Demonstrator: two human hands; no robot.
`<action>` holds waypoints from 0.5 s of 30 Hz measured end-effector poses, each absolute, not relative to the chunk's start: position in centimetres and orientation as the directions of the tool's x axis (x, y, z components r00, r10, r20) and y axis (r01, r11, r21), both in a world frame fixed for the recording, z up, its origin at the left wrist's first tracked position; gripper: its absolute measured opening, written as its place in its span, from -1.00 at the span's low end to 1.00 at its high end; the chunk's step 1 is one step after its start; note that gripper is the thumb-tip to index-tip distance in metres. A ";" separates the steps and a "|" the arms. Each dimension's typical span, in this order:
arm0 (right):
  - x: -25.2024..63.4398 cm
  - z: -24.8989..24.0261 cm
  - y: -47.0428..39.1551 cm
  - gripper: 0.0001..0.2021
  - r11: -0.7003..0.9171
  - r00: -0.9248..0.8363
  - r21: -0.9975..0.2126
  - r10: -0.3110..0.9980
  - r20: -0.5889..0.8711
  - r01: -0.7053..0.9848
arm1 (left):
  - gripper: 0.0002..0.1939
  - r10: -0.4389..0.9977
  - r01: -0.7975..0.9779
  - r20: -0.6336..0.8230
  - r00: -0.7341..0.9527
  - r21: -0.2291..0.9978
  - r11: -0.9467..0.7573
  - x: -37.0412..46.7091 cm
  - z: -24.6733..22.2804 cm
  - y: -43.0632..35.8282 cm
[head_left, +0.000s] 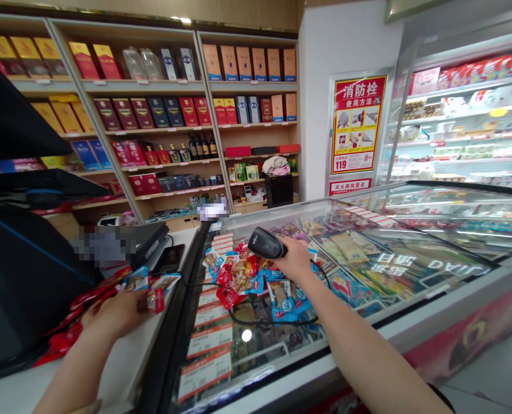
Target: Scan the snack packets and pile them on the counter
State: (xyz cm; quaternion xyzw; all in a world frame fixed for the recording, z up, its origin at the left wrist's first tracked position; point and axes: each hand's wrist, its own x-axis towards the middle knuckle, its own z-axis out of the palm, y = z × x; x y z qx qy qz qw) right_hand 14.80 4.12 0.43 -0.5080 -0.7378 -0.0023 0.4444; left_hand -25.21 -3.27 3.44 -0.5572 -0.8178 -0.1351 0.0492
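My right hand is wrapped round the handle of a black handheld barcode scanner, its head pointing left. Below the scanner, a heap of small red and blue snack packets lies on the glass top of a freezer. My left hand, slightly blurred, is at the white counter with its fingers curled on small snack packets of red, white and blue. The fingertips are partly hidden. Beneath and beside this hand is a red plastic bag. A black cable loops across the freezer glass.
A chest freezer with packaged goods under glass fills the right. At left stand a dark checkout machine and a phone. Price labels line the freezer's left edge. Shelves of boxed bottles cover the back wall.
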 end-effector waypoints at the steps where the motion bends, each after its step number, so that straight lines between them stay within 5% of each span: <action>1: 14.7 0.5 4.0 -0.78 0.482 -0.085 -0.453 0.749 0.657 0.750 | -0.62 0.908 0.923 0.169 -0.383 0.102 0.371 -25.2 3.8 -3.7; 4: 14.5 0.8 3.7 -0.81 0.461 -0.058 -0.472 0.759 0.649 0.752 | -0.59 0.894 0.897 0.109 -0.435 -0.031 0.440 -24.9 4.5 -4.3; 11: 14.1 1.2 3.3 -0.82 0.455 -0.071 -0.455 0.763 0.643 0.765 | -0.56 0.820 0.964 0.527 -0.224 -0.007 0.267 -20.5 4.2 -2.7; 15: 14.0 1.1 3.3 -0.78 0.517 -0.146 -0.409 0.735 0.662 0.752 | -0.57 0.761 0.995 0.643 -0.087 0.027 0.091 -15.6 4.0 -0.2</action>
